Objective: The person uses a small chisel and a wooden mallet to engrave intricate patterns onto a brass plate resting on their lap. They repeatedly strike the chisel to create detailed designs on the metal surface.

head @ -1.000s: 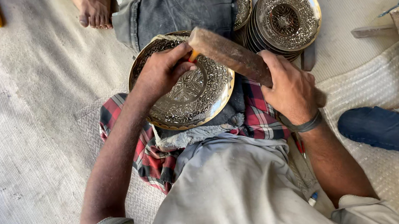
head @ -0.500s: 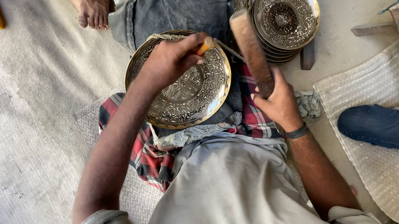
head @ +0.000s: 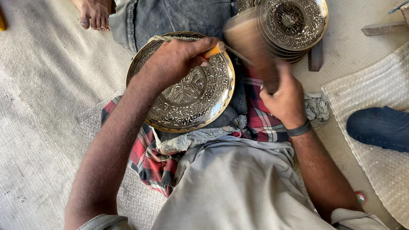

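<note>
While my left hand [head: 175, 62] pinches the thin chisel [head: 216, 50] over the engraved plate [head: 187, 99] on my lap, my right hand [head: 284, 98] clenches the blurred wooden mallet [head: 253, 47] beside it; the plate looks stiff, its rim the safest hold

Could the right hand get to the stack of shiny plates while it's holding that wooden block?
Probably yes. The right hand sits just below the stack of plates, with nothing between them. But its fingers are wrapped around the blurred wooden block, so it couldn't grab a plate without letting go.
</note>
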